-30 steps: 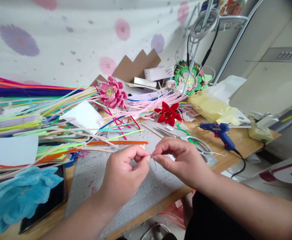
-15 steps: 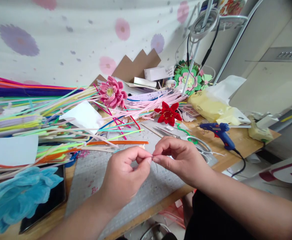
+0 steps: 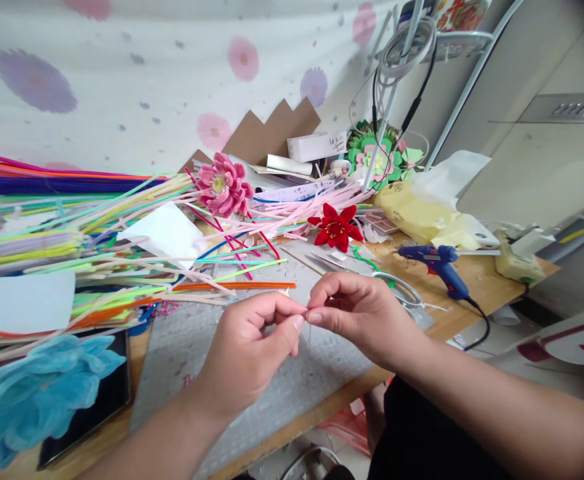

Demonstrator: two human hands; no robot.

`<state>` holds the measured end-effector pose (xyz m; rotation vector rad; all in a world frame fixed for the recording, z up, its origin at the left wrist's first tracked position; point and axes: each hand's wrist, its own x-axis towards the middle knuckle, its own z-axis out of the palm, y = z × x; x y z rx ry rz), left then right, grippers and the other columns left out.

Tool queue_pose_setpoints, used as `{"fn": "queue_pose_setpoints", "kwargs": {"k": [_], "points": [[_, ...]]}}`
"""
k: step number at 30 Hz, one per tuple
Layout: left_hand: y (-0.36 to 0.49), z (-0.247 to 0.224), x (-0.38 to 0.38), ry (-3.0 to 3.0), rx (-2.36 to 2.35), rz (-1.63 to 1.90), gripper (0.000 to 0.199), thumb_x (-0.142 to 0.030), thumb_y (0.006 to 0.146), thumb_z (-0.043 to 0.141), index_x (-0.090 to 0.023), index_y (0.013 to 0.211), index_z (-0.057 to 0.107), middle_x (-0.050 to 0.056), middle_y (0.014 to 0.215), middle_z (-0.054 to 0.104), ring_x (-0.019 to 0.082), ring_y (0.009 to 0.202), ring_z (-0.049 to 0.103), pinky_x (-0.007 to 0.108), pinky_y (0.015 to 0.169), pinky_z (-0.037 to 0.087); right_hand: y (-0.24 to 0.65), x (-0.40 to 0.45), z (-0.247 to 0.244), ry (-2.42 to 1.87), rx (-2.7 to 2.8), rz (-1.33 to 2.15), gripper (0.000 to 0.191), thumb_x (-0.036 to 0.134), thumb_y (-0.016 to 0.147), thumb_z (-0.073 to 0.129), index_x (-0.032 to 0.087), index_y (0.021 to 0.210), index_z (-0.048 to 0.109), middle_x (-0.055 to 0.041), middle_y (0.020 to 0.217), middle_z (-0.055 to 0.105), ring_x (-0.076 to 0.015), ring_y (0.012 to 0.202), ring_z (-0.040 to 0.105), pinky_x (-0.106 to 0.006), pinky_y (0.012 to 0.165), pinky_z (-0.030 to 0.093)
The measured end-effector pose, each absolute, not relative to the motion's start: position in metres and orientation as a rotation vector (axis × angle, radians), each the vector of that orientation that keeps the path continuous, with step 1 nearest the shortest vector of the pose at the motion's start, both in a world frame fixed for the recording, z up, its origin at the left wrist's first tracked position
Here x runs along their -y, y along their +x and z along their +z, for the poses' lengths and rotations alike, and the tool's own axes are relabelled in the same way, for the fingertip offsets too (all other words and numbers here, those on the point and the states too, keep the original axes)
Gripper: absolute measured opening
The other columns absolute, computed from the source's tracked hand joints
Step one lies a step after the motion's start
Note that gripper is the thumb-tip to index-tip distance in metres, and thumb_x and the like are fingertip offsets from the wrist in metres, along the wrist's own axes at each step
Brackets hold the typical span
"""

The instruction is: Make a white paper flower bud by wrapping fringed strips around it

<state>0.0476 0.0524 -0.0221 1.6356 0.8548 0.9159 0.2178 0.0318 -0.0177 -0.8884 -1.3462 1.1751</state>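
My left hand (image 3: 259, 347) and my right hand (image 3: 357, 317) meet fingertip to fingertip above a grey cutting mat (image 3: 172, 380). Both are closed in a pinch, thumb against forefinger. Whatever lies between the fingertips is too small to name; a thin dark strand seems to hang just below them. Behind my right hand lie scissors (image 3: 399, 287), partly covered by it. A red fuzzy flower (image 3: 335, 228) rests beyond the hands. Orange pipe cleaners (image 3: 252, 286) lie just past my left hand.
Bundles of coloured pipe cleaners (image 3: 32, 247) fill the left side. A blue fuzzy flower (image 3: 42, 393) lies over a black tablet (image 3: 105, 407) at the front left. A blue glue gun (image 3: 437, 263) with its cord sits at the right. A pink flower (image 3: 223, 185) stands at the back.
The fingers of both hands have shifted slightly while staying pinched together at the same spot. The view has moved a little; the things on the table have not visibly moved.
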Motion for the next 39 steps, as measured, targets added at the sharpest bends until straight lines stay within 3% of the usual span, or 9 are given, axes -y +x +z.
{"fn": "queue_pose_setpoints", "kwargs": {"k": [10,16,24,32,39], "points": [[0.049,-0.023,-0.053,1.608,-0.839,0.955,0.009,-0.022,0.080,0.060,-0.022,0.074,0.067,-0.005,0.053,0.057,0.009,0.050,0.051,0.019,0.048,0.040,0.227,-0.031,-0.016,-0.793,1.442,1.185,0.013,0.007,0.071,0.074,0.017,0.075,0.069,0.0024,0.071,0.067,-0.0089,0.067,0.064,-0.019,0.061,0.052],[0.051,-0.019,-0.051,1.654,-0.871,0.992,0.011,-0.018,0.078,0.060,-0.022,0.069,0.066,-0.005,0.053,0.058,0.009,0.051,0.053,0.018,0.049,0.042,0.228,-0.030,-0.015,-0.826,1.479,1.122,0.008,0.012,0.074,0.073,0.017,0.077,0.068,0.0013,0.074,0.066,-0.0092,0.068,0.061,-0.021,0.062,0.051],[0.049,-0.020,-0.049,1.696,-0.891,0.979,0.008,-0.019,0.078,0.060,-0.022,0.073,0.067,-0.004,0.058,0.059,0.009,0.051,0.052,0.019,0.046,0.040,0.223,-0.030,-0.013,-0.931,1.500,1.038,0.015,0.026,0.073,0.075,0.017,0.070,0.063,0.0010,0.067,0.062,-0.0101,0.062,0.056,-0.023,0.059,0.049],[0.047,-0.023,-0.055,1.537,-0.759,0.884,0.011,-0.024,0.080,0.061,-0.020,0.071,0.065,-0.005,0.052,0.056,0.009,0.051,0.049,0.022,0.052,0.038,0.225,-0.031,-0.013,-0.920,1.510,1.078,0.015,0.023,0.071,0.077,0.016,0.069,0.064,0.0010,0.068,0.063,-0.0094,0.062,0.057,-0.022,0.060,0.049],[0.051,-0.021,-0.059,1.335,-0.782,0.942,0.010,-0.025,0.077,0.064,-0.019,0.070,0.066,-0.005,0.047,0.054,0.011,0.051,0.051,0.025,0.056,0.040,0.236,-0.030,-0.014,-0.816,1.389,1.167,0.004,0.021,0.079,0.069,0.017,0.080,0.067,-0.0015,0.074,0.066,-0.0123,0.070,0.061,-0.025,0.066,0.050]]}}
